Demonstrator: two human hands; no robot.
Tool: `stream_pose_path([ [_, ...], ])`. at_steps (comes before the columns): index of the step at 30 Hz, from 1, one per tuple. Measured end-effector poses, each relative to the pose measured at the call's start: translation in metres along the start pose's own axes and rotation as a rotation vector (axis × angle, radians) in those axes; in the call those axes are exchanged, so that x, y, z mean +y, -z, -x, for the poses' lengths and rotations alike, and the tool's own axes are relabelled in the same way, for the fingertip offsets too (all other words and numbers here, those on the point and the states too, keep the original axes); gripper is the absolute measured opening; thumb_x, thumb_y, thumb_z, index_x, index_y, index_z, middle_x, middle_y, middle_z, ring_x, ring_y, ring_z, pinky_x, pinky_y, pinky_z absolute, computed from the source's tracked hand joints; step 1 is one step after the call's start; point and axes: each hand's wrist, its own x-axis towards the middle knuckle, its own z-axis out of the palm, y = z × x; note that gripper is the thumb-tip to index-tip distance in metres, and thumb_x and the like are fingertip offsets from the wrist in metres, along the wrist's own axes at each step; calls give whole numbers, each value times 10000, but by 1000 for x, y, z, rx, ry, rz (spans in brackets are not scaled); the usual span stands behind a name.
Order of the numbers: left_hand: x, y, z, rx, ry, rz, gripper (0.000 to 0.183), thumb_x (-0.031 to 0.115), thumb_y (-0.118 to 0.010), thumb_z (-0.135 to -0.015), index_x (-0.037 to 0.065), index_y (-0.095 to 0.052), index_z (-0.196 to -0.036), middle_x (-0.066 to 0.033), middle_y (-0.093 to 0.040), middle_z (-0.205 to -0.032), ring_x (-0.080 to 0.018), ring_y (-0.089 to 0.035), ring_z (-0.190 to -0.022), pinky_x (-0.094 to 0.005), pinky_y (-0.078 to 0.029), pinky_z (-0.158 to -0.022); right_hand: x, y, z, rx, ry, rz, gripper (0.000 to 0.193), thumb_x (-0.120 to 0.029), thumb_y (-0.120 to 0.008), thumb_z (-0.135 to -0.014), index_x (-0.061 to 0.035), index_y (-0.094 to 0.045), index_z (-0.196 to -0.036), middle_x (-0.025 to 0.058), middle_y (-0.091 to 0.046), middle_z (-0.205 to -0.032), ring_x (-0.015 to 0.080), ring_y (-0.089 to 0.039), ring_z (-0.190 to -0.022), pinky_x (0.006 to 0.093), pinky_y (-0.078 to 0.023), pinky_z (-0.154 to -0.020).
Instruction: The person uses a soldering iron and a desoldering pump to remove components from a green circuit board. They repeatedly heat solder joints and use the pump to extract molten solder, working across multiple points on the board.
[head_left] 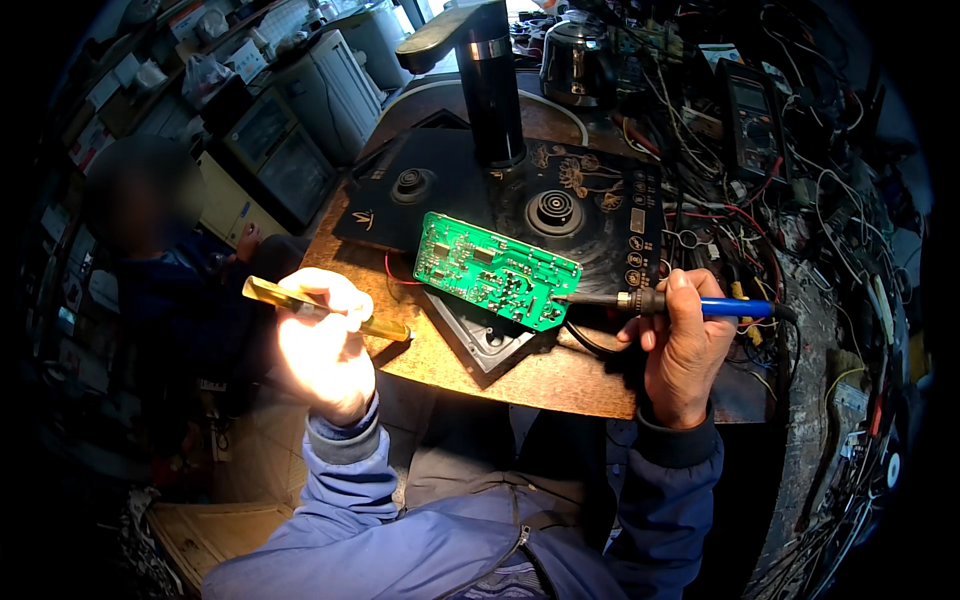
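Note:
My right hand is closed round a soldering iron with a blue handle. Its tip meets, or nearly meets, the lower right end of a green circuit board. The board lies tilted on the black panel of a cooktop, component side up. In my left hand, brightly lit, is a slim yellow-brown stick-like tool, pinched between the fingers; its exact kind is unclear. The tool points toward the board but stays apart from it. A grey metal frame shows beneath the board.
A black spout column rises from the cooktop, with a shiny kettle behind. On the right lie a multimeter and a dense tangle of wires. A person sits at the left. The wooden table's edge faces me.

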Motion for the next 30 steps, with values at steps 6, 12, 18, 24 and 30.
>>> stream_pose_path([
  [6,2,11,10,-79,82,-306,243,70,-562,-915,20,-480,-1139,-91,-534,-986,-165,-529,-858,-325,-452,-820,-1,1,1,-6,-9,-2,202,-138,-587,-934,-19,-529,-782,15,-497,-595,67,-442,-411,267,-502,-418],
  [12,19,22,3,-23,182,-683,155,83,-576,-956,11,-528,-1085,-95,-654,-902,-62,-516,-548,-172,-368,-441,-1,0,0,-6,-8,-4,204,-140,-594,-934,-22,-527,-782,14,-502,-602,65,-442,-417,261,-493,-416],
  [18,31,-28,-7,-134,199,-216,289,118,-565,-957,21,-403,-1176,-252,-618,-998,-212,-644,-701,-233,-535,-487,0,2,0,-3,-9,-16,205,-138,-594,-934,-23,-525,-779,14,-501,-606,65,-438,-415,261,-493,-415],
  [24,27,-55,-14,-330,346,11,425,271,-610,-918,10,-435,-1204,-292,-562,-1106,-277,-618,-887,-290,-566,-569,0,1,-1,-6,-21,-34,203,-132,-590,-933,-23,-523,-775,14,-499,-605,63,-440,-414,262,-495,-415],
  [30,23,-70,-12,-416,228,-160,475,317,-591,-940,-43,-441,-1210,-278,-590,-1104,-204,-615,-781,-287,-537,-635,-1,3,0,-16,-18,-24,202,-127,-587,-932,-24,-523,-770,17,-505,-610,64,-452,-417,259,-504,-421],
])
